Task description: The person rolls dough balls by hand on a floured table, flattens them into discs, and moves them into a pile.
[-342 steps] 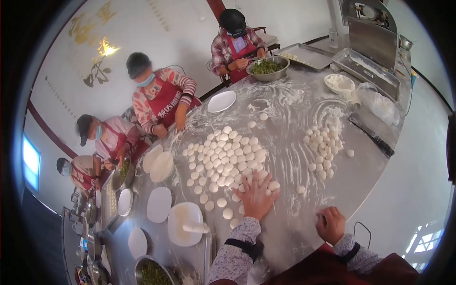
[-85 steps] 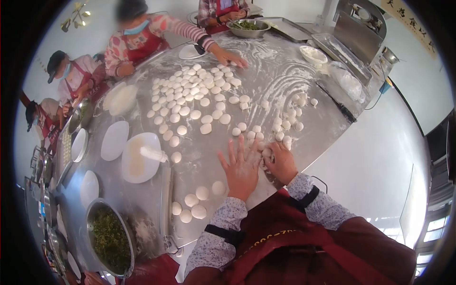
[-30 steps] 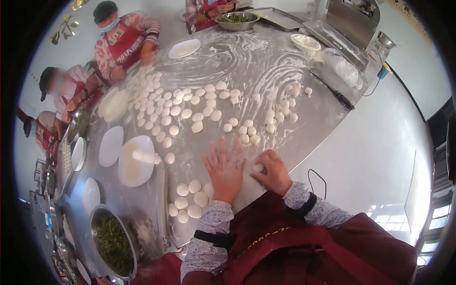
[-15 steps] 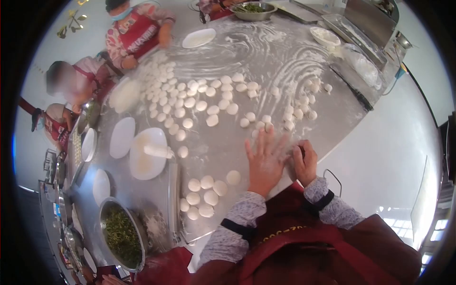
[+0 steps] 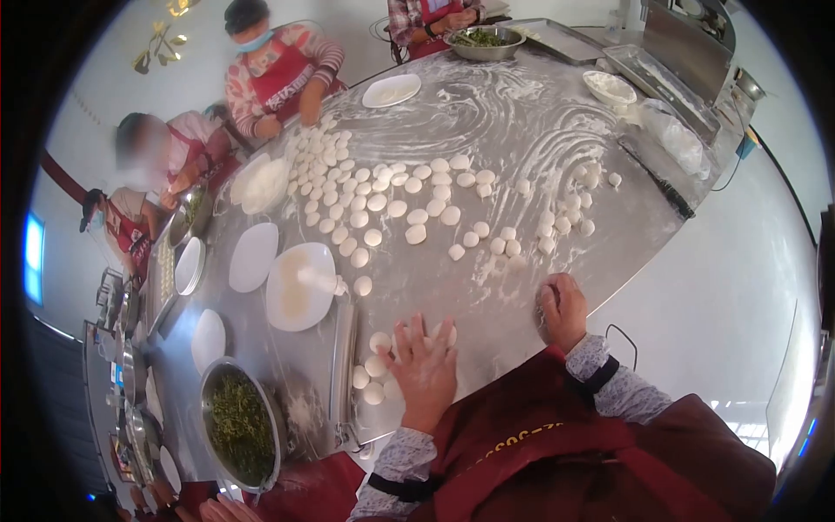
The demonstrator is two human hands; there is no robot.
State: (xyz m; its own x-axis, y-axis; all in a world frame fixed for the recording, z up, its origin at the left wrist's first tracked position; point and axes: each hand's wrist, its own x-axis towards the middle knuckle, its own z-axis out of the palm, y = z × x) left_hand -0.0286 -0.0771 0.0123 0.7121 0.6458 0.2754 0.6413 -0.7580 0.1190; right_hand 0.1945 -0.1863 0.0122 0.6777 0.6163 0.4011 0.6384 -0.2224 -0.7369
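Note:
My left hand [image 5: 424, 370] lies palm down with fingers spread over a small group of flattened dough pieces [image 5: 360, 377] near the front of the steel table. Some of those pieces are hidden beneath it. Close to the table's right edge, my right hand [image 5: 565, 306] is closed with its fingers curled under; whatever is inside is hidden. Ahead of it lie small floured dough lumps [image 5: 563, 225], and a wide spread of round dough pieces [image 5: 376, 202] reaches toward the far left.
White plates [image 5: 299, 300] stand at left, one with a white cylinder [image 5: 318, 277] on it. Nearby is a metal bowl of chopped greens [image 5: 239, 426]. A long dark-handled blade [image 5: 657, 178] lies at the right edge. Co-workers [image 5: 278, 74] stand across the table.
My left hand has moved left and nearer, from the small lumps to the group of flattened pieces. My right hand stays closed near the edge. The view has shifted slightly.

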